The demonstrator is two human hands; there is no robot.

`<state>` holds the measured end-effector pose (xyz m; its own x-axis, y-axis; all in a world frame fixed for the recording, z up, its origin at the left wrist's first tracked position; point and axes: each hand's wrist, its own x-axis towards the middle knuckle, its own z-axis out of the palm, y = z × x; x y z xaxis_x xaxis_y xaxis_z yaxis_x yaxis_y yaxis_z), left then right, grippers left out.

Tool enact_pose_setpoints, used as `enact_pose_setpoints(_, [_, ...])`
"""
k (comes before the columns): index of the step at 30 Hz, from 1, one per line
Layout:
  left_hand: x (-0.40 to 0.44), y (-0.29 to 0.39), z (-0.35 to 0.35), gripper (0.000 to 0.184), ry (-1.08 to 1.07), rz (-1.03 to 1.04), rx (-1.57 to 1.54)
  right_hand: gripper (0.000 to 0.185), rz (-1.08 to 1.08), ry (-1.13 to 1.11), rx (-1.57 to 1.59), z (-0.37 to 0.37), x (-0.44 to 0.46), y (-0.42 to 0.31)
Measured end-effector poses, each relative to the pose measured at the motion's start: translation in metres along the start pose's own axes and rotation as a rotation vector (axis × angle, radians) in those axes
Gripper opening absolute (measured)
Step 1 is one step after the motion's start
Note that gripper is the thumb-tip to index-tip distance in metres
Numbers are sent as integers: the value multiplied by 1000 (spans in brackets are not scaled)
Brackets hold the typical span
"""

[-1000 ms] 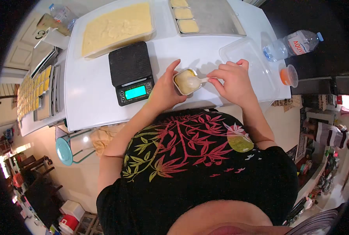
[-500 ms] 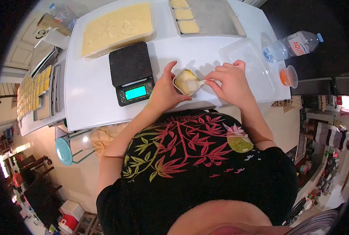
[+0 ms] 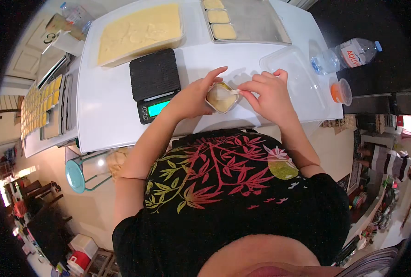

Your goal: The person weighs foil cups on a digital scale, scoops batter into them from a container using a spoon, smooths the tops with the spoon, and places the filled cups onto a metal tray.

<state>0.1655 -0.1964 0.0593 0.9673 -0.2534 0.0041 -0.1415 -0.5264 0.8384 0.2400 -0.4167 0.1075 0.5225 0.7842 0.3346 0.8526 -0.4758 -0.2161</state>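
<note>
A small foil cup with pale yellow batter in it is held at the table's front edge by my left hand, whose fingers wrap its left side. My right hand pinches the handle of a small pale spoon, and the spoon's bowl is in the batter. Left of the cup lies a black digital scale with nothing on its platform; my left wrist and hand hide part of its lit display.
Behind the scale is a large clear tub of yellow batter. A metal tray holds filled cups. To the right are a clear plastic lid, a water bottle and an orange-bottomed cup. Filled trays stand left.
My left hand has turned around the cup, and its wrist now covers part of the scale's display. The spoon has shifted within the cup, with my right hand slightly further left.
</note>
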Motion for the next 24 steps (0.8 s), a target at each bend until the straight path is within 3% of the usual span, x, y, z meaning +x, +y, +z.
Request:
enact_pose_setpoints(6, [5, -2, -4, 114, -20, -60, -17, 7, -17, -90, -10, -12, -4, 7])
enact_pose_setpoints(11, [4, -8, 2, 114, 15, 24, 16, 6, -2, -26, 16, -1, -2, 1])
enact_pose_setpoints(14, [4, -11, 2, 116, -16, -48, 5, 6, 4, -41, 10, -6, -2, 3])
enact_pose_setpoints(24, [-2, -6, 1, 121, 72, -8, 30, 5, -14, -40, -4, -7, 1, 1])
